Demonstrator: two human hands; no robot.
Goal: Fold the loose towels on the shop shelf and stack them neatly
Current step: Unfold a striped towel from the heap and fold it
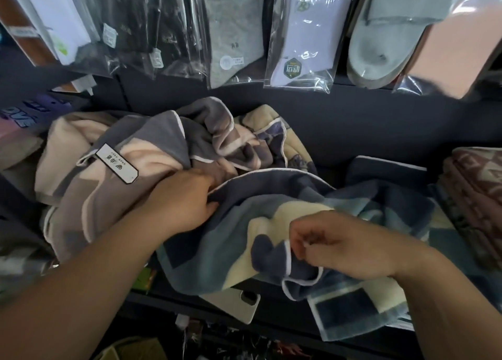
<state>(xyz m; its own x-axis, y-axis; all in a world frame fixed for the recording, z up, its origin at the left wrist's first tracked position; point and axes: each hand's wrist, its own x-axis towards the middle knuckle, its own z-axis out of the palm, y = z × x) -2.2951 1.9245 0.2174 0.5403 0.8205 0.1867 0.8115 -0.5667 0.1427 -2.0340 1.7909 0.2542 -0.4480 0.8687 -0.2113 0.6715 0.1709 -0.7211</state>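
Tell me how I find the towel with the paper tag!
Look below the hanging socks. On the left, by the left hand, lies a grey and pink towel. Only it has a white tag; the blue towel beside it shows none.

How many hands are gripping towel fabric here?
2. The left hand grips the blue towel at its far edge; the right hand pinches its white-trimmed near edge.

Two hands (187, 199) (342, 247), three loose towels (152, 137) (271, 132) (271, 199), one paper tag (116, 163); at least seven hanging sock packs (68, 20) (127, 20) (168, 25) (231, 28) (304, 33) (385, 41) (461, 39)
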